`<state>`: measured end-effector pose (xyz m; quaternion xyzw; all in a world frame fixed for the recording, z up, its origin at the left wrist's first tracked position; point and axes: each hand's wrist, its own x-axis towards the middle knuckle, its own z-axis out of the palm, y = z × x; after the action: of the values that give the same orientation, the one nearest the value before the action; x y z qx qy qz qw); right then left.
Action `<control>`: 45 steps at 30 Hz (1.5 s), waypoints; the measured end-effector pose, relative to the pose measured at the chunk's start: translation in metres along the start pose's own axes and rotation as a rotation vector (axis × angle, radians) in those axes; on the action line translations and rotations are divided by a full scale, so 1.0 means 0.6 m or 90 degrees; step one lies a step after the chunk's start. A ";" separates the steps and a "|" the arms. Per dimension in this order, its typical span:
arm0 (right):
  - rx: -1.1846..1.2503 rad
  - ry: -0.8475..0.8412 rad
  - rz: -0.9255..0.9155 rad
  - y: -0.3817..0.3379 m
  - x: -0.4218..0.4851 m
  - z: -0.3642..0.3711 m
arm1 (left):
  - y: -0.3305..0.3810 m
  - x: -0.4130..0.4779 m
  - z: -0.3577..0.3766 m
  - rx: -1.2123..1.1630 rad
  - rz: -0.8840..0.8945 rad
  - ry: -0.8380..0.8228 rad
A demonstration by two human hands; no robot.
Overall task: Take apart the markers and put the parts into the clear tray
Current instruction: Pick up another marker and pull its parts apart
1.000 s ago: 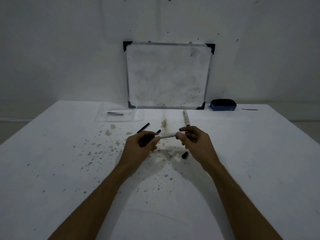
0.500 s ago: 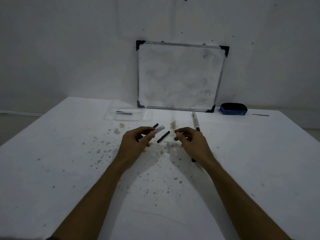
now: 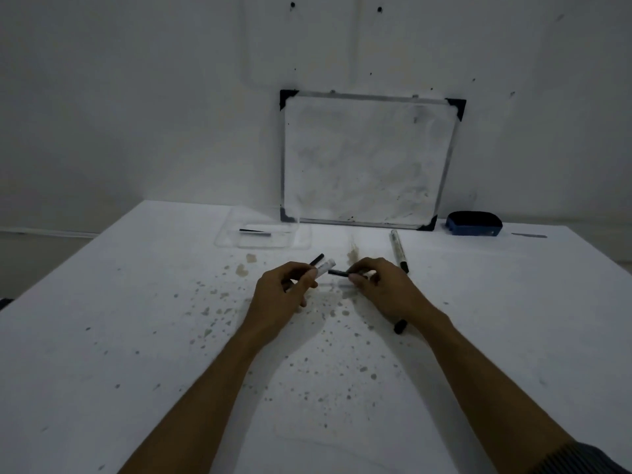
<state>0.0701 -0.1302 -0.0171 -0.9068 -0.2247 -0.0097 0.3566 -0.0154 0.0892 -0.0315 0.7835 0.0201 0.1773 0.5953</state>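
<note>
My left hand [image 3: 284, 292] grips a white marker barrel [image 3: 325, 265], its open end pointing up and right. My right hand [image 3: 386, 289] pinches a short black inner rod [image 3: 338, 272] just off that open end, with a small gap between them. A black stick-shaped part [image 3: 317, 259] lies on the table right behind the barrel. A black cap [image 3: 399, 326] rests by my right wrist. One whole marker [image 3: 398, 249] lies beyond my right hand. The clear tray [image 3: 225, 234] sits at the far left-centre with one dark part [image 3: 254, 231] inside.
A small whiteboard [image 3: 366, 162] leans on the wall at the table's back edge. A blue eraser [image 3: 473, 223] and a thin grey strip [image 3: 528, 236] lie to its right. The white table [image 3: 136, 336] is speckled with stains around my hands.
One second ago both hands held the marker as one piece. The black rod has come out of the barrel; my left hand keeps the barrel, my right the rod.
</note>
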 end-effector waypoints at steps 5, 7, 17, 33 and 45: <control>0.445 0.142 0.118 0.025 -0.053 -0.027 | 0.026 -0.011 0.045 -0.047 -0.014 -0.056; 0.620 0.166 0.153 0.035 -0.056 -0.034 | 0.035 0.001 0.062 -0.073 -0.033 -0.056; 0.792 0.182 0.190 0.044 -0.025 -0.038 | 0.014 0.028 0.081 -0.039 -0.024 -0.067; 0.608 0.266 0.198 0.042 -0.031 -0.028 | 0.003 0.029 0.082 -0.008 0.006 -0.023; 0.446 0.241 0.124 0.029 -0.039 -0.022 | 0.003 0.020 0.085 0.062 0.072 -0.054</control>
<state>0.0580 -0.1596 -0.0227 -0.7296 -0.0582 -0.0659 0.6782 0.0110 0.0441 -0.0384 0.8184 -0.0410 0.1765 0.5454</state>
